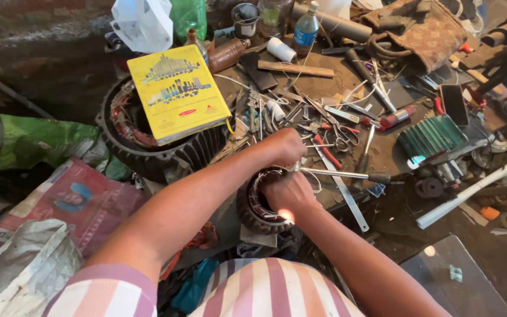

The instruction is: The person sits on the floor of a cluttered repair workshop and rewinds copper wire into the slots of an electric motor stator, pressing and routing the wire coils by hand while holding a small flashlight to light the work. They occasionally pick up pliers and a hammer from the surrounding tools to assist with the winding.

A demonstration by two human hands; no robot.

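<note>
A small dark motor stator [252, 206] with copper windings sits at the near edge of the bench. My right hand [289, 194] lies over its opening, fingers curled into the bore and onto the windings. A bright glare spot shows just below that hand. My left hand [283, 147] is a fist at the stator's far rim; what it grips is hidden. A long screwdriver [338, 174] with a dark handle lies to the right, its tip ending at my left hand.
A large finned stator [125, 144] stands at the left with a yellow book [177, 91] on top. Scissors [344, 137], red-handled pliers [327, 151], tools, wire scraps, a water bottle [306, 29] and a green finned part [431, 138] crowd the bench. Bags lie at the left.
</note>
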